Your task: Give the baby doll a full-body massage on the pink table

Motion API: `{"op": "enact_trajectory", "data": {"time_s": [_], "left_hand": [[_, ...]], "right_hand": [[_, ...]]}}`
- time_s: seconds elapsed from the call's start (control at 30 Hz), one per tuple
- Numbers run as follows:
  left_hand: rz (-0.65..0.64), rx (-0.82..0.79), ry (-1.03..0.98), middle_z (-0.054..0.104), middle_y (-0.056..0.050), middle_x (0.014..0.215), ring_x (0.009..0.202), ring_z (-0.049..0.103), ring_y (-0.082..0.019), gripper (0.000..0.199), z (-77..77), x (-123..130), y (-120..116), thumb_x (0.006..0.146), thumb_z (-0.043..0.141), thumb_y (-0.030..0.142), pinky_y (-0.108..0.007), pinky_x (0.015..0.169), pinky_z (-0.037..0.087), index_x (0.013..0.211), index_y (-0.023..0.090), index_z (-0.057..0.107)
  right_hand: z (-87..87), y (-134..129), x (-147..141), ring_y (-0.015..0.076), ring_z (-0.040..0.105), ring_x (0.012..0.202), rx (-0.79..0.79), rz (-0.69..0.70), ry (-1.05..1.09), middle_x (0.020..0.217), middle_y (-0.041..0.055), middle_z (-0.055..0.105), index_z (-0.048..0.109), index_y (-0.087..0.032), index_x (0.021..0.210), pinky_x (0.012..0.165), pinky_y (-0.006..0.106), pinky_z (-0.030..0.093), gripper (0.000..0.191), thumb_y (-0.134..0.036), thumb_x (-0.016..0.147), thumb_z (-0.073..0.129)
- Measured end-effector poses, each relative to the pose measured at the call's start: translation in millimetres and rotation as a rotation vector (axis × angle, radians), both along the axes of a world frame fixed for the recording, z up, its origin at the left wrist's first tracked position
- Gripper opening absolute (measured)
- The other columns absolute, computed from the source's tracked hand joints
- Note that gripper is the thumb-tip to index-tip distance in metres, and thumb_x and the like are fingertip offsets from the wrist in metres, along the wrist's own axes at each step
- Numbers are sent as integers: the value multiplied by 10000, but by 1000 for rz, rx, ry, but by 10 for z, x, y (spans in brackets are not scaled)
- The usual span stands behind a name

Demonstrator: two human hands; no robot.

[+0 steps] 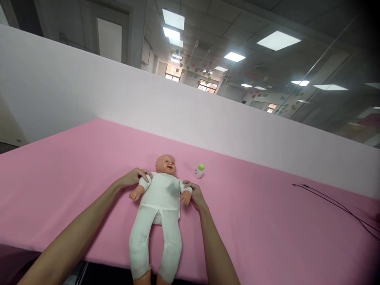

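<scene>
A baby doll [162,194] in a white top and white trousers lies on its back, its head away from me. My left hand [135,177] has its fingers curled over the doll's upper sleeve, near the shoulder on the left. On the other side my right hand [196,195] grips the sleeve of the doll's other arm, thumb hidden behind it. Just beyond my right hand stands a small jar [198,170] with a green lid and a pale, translucent body.
A pink cloth [252,221] covers the table under the doll. Thin black cables [335,204] lie at the right. Behind the table runs a white partition [166,107] with glass above it. The doll's feet reach the table's front edge.
</scene>
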State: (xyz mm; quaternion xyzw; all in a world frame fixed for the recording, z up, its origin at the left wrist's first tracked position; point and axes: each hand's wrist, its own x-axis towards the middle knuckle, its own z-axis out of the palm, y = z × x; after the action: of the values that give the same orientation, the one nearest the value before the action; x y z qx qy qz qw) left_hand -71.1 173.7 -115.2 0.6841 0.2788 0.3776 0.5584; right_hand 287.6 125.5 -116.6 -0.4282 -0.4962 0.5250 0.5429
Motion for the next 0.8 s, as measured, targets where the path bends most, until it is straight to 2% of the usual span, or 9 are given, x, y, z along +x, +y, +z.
{"op": "enact_trajectory", "data": {"time_s": [0.07, 0.13, 0.2, 0.27, 0.43, 0.53, 0.63, 0.7, 0.8], "left_hand": [[69, -37, -37, 738, -124, 1121, 1042, 680, -279, 240, -5, 40, -8, 664, 763, 236, -364, 875, 548, 888, 196, 839], [166, -74, -78, 742, -120, 1042, 940, 673, -255, 341, -22, 101, -6, 700, 818, 316, -331, 782, 527, 1008, 170, 802], [249, -90, -115, 709, -88, 902, 796, 630, -209, 375, -54, 170, 6, 737, 829, 427, -297, 695, 479, 971, 147, 742], [324, -89, -125, 643, -41, 793, 702, 564, -171, 422, -95, 233, 23, 750, 812, 526, -275, 643, 426, 878, 151, 667], [526, -104, -8, 616, -22, 781, 687, 540, -166, 508, -142, 314, 37, 802, 697, 664, -264, 611, 391, 858, 169, 602], [464, -153, -23, 624, -28, 768, 670, 552, -171, 523, -102, 278, 34, 760, 738, 666, -269, 596, 400, 840, 165, 609], [323, -175, -135, 692, -52, 892, 759, 612, -187, 467, -59, 176, 39, 752, 812, 549, -277, 674, 458, 976, 158, 687], [246, -164, -159, 723, -74, 969, 844, 646, -210, 407, -44, 95, 42, 748, 835, 441, -292, 743, 488, 1027, 162, 738], [129, -143, -116, 741, -127, 1086, 977, 678, -273, 266, -29, 7, 38, 693, 836, 315, -340, 808, 531, 909, 162, 812]], "right_hand": [[-32, 19, -17, 207, 648, 890, -20, -35, 19, 988, 49, 732, 793, -208, 810, 797, 322, 527, 242, -335, 629, 890], [-52, 34, -40, 159, 584, 713, -49, -52, 28, 836, 25, 709, 786, -194, 881, 649, 280, 470, 319, -368, 645, 913], [-59, 42, -64, 118, 464, 575, -72, -95, 4, 664, -9, 618, 753, -179, 818, 540, 254, 359, 356, -454, 670, 923], [-57, 44, -87, 99, 379, 527, -74, -135, -73, 567, -31, 522, 704, -169, 717, 513, 255, 282, 432, -548, 695, 909], [-49, 46, -127, 101, 376, 525, -99, -151, -197, 531, -35, 491, 686, -158, 693, 525, 258, 272, 503, -621, 709, 884], [-74, 67, -117, 96, 374, 522, -105, -158, -170, 533, -39, 497, 699, -149, 712, 526, 253, 272, 498, -611, 711, 884], [-93, 80, -79, 91, 397, 541, -81, -123, -83, 591, -31, 559, 740, -143, 763, 536, 246, 307, 453, -541, 661, 930], [-81, 70, -52, 112, 486, 591, -89, -96, -19, 672, -4, 640, 775, -151, 819, 580, 254, 392, 419, -476, 626, 955], [-30, 30, -36, 204, 653, 822, -105, -19, 28, 908, 62, 750, 813, -176, 879, 767, 327, 529, 374, -338, 576, 961]]}}
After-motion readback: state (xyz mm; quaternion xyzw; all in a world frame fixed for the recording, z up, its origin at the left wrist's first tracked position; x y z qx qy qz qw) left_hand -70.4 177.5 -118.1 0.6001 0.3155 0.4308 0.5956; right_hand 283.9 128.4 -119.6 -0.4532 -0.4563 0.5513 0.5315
